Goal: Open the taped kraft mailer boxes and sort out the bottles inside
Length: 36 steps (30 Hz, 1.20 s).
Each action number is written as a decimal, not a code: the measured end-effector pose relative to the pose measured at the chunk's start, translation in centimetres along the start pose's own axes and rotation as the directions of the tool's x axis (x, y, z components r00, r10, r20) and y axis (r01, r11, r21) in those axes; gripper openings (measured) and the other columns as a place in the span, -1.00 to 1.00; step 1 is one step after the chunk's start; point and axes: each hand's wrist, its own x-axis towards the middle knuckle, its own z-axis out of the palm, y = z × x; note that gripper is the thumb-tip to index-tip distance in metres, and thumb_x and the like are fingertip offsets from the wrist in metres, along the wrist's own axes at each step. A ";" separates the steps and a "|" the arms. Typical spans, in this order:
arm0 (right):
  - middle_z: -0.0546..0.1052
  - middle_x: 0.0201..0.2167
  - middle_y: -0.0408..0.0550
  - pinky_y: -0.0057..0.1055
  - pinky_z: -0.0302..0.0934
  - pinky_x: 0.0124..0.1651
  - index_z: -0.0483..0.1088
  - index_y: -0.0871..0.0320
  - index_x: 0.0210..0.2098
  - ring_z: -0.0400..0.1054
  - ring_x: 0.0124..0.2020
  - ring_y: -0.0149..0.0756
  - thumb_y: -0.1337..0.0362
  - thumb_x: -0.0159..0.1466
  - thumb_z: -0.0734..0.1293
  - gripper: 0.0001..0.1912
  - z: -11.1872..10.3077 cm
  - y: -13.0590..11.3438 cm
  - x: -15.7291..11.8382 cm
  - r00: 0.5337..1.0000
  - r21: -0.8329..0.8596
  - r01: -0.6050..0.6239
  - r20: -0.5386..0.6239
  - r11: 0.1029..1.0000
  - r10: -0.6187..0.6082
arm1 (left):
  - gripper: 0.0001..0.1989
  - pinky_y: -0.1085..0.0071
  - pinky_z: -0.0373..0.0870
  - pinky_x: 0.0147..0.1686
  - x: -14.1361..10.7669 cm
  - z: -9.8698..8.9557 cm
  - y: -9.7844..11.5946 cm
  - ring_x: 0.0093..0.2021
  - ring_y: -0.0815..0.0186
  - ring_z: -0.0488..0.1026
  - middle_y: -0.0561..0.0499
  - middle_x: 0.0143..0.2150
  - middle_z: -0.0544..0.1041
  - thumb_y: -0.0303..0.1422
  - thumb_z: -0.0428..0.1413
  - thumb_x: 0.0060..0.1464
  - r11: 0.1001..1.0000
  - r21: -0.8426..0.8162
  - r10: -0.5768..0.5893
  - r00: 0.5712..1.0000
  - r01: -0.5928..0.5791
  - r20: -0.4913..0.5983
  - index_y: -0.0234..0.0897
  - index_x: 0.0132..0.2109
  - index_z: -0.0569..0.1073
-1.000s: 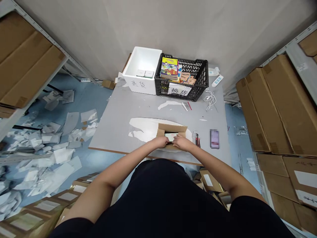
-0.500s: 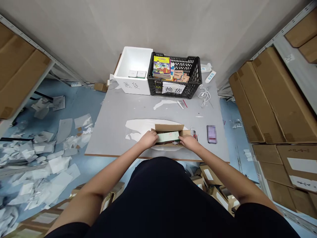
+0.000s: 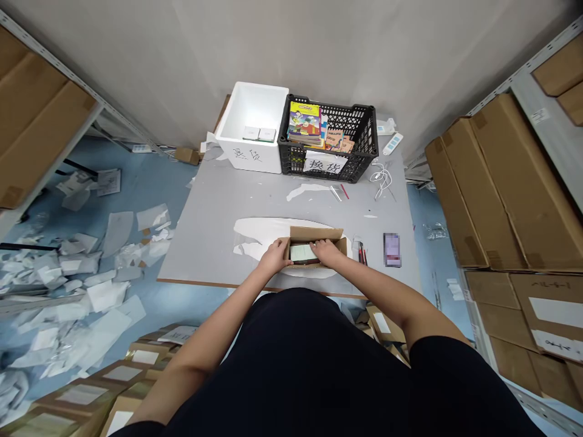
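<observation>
On the grey table top (image 3: 214, 243) lies an open cardboard box (image 3: 316, 234) on a white sheet scrap (image 3: 259, 230), with its flaps up. A pale green packet (image 3: 302, 252) sits in the box, partly covered by my right hand (image 3: 325, 250), whose fingers rest on it. My left hand (image 3: 275, 257) grips the left wall of the box. The bottom of the box is hidden by the packet and my hands.
Behind the box stand a white foam box (image 3: 249, 118) and a black plastic crate (image 3: 328, 139) holding books. Small tools (image 3: 361, 253) and a phone (image 3: 392, 250) lie to the right. Cardboard cartons fill shelves on both sides; paper scraps (image 3: 91, 285) litter the floor.
The pale green packet now sits down inside the cardboard box, and my right hand has moved from its end onto its top. My view has shifted slightly.
</observation>
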 end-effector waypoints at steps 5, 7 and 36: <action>0.41 0.03 0.31 -0.12 0.14 -0.01 0.20 0.22 0.23 0.33 -0.01 -0.03 0.45 0.28 0.16 -0.48 1.1 -0.6 0.7 0.999 -0.030 -0.048 0.023 0.998 0.049 | 0.12 0.28 0.30 0.01 2.0 0.8 -0.3 0.19 -0.05 0.32 -0.37 0.27 0.21 -0.10 0.29 -0.15 0.955 -0.103 -0.269 0.957 0.280 0.108 -0.31 0.39 -0.17; 0.39 0.05 0.32 -0.12 0.14 -0.03 0.19 0.23 0.23 0.32 -0.02 0.00 0.42 0.25 0.21 -0.46 1.2 -0.5 0.5 0.998 -0.034 -0.044 0.031 0.998 0.045 | 0.14 0.28 0.31 -0.02 2.6 1.4 -0.3 0.16 -0.03 0.37 -0.37 0.22 0.30 -0.13 0.27 -0.14 0.919 -0.148 -0.347 0.929 0.364 0.128 -0.34 0.40 -0.23; 0.45 -0.09 0.17 -0.21 0.05 -0.03 0.33 0.14 0.07 0.27 -0.04 0.02 0.16 0.20 0.39 -0.53 -15.7 4.6 -6.7 0.954 0.075 0.058 -0.299 0.996 -0.033 | -0.36 0.07 -0.06 0.33 5.5 -6.1 2.0 0.42 0.03 -0.10 -0.21 0.43 -0.03 -0.07 -0.06 0.23 0.982 -0.184 -0.121 0.909 0.050 -0.399 -0.28 0.35 0.10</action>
